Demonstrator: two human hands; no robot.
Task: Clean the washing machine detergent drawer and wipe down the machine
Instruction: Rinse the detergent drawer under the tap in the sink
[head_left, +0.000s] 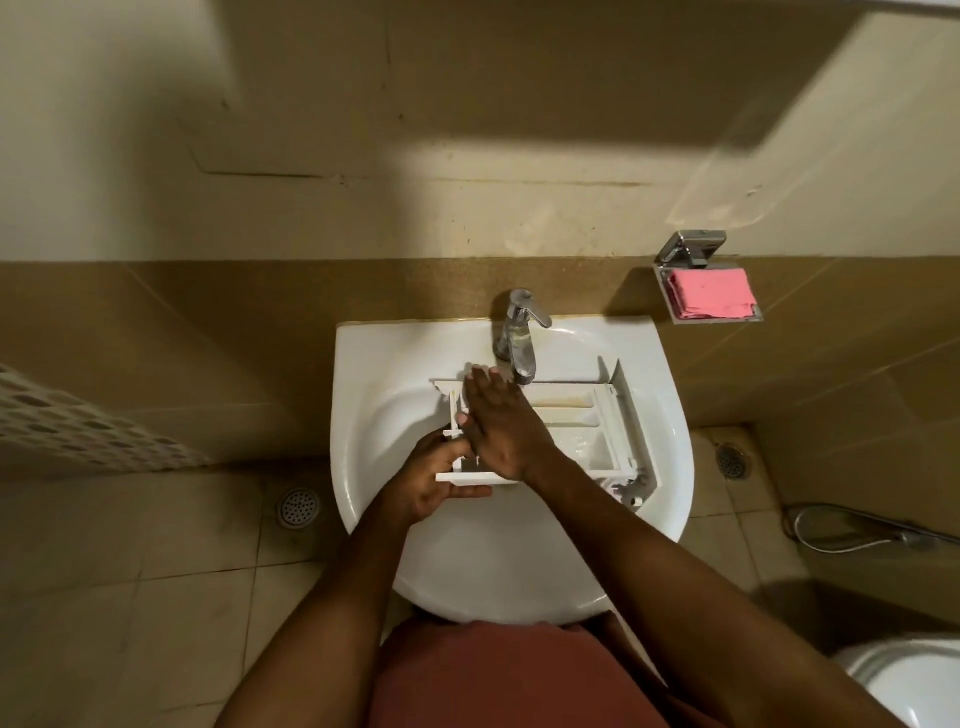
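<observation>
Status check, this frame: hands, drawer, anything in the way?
Left hand grips near edge of detergent drawer. Right hand flat on it, fingers straight. Drawer lies in sink below faucet. Nothing blocking.

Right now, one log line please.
detergent drawer: in sink, under tap | left hand: grips drawer's near edge | right hand: flat on drawer

Perforated basket (78, 426) left; floor drain (297, 506) near it; toilet (909, 686), spray hose (906, 538) right.
</observation>
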